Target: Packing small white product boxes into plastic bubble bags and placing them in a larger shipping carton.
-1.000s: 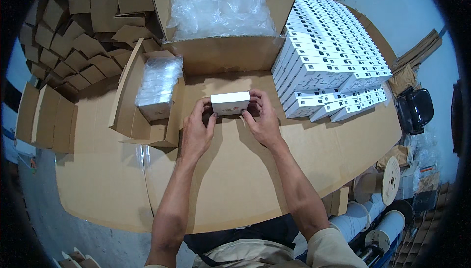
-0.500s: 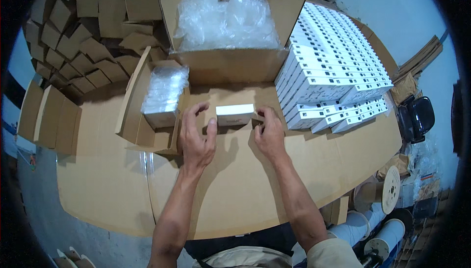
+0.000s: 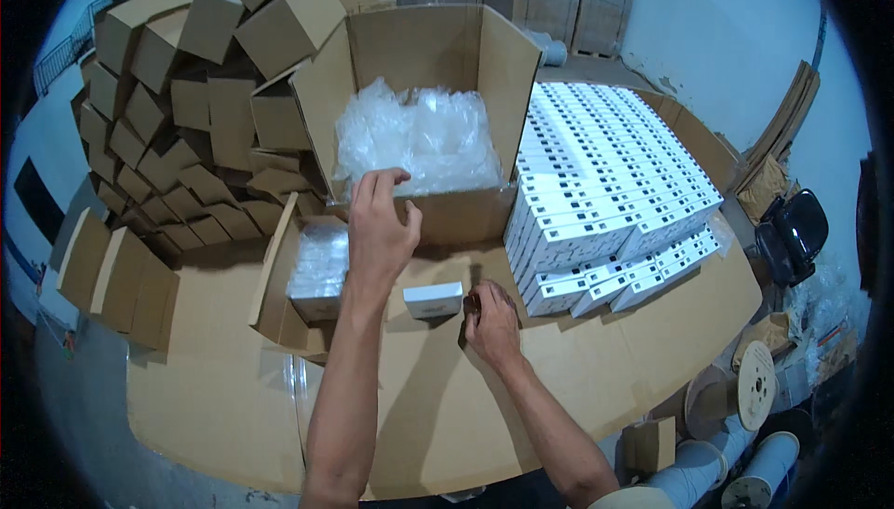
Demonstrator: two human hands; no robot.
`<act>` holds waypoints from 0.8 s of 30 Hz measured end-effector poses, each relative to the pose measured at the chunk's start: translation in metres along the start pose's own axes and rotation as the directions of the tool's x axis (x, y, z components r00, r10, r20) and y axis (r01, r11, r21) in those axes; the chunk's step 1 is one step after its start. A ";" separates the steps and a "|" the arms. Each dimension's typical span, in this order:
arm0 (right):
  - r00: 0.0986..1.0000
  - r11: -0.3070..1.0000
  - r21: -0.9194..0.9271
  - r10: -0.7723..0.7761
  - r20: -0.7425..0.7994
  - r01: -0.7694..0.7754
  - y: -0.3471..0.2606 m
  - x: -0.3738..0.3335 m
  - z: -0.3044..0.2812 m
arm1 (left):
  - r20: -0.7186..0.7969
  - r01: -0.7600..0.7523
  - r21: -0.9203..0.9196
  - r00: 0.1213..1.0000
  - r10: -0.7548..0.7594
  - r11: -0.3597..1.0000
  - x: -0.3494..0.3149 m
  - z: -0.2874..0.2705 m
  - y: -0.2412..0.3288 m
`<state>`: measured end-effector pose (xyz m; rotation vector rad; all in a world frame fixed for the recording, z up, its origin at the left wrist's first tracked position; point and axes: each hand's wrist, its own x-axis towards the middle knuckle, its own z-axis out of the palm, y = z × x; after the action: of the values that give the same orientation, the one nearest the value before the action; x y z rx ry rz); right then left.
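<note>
A small white box (image 3: 433,300) stands on its long side on the cardboard-covered table. Just right of it, my right hand (image 3: 494,325) rests with its fingers curled; something small and dark shows at the fingertips, too unclear to name. My left hand (image 3: 382,225) is raised in front of the large carton (image 3: 447,216), its fingers apart and nothing in them. Inside that carton lies a heap of clear plastic bags (image 3: 419,141). Left of my left forearm, an open cardboard box (image 3: 275,276) holds a row of plastic-wrapped boxes (image 3: 318,267).
A tall stack of white boxes (image 3: 605,183) fills the table's right side. Folded cardboard pieces (image 3: 121,276) stand at the left edge, and a big pile of brown cartons (image 3: 177,136) rises behind. Cable spools (image 3: 754,388) and a black chair (image 3: 792,234) are on the right.
My left hand has left the white box's side and risen forward toward the plastic bags. My right hand stays beside the box. The view has tilted upward.
</note>
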<state>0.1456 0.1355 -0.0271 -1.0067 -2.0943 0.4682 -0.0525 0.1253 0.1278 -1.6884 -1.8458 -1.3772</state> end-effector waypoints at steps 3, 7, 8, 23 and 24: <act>1.000 1.000 0.003 -0.013 -0.015 0.014 0.000 -0.001 0.000 | 0.052 -0.031 0.121 0.998 0.025 0.992 0.030 0.002 -0.010; 1.000 1.000 0.013 -0.001 0.002 0.001 -0.002 -0.001 -0.005 | 0.164 -0.080 0.114 0.985 0.061 0.990 0.051 0.016 -0.035; 1.000 1.000 0.010 0.017 0.025 -0.018 -0.003 -0.002 -0.005 | 0.201 -0.090 0.084 0.977 0.071 0.992 0.054 0.019 -0.044; 1.000 1.000 0.021 0.013 -0.006 -0.013 0.003 -0.002 0.000 | -0.274 0.130 -0.242 0.942 -0.196 0.962 0.106 -0.011 -0.032; 1.000 1.000 0.020 0.015 -0.005 -0.015 0.004 -0.002 -0.001 | -0.300 0.132 -0.267 0.930 -0.213 0.954 0.106 -0.014 -0.028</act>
<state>0.1493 0.1361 -0.0293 -1.0115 -2.0750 0.4928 -0.1118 0.1833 0.2007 -1.3140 -1.7240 -1.8955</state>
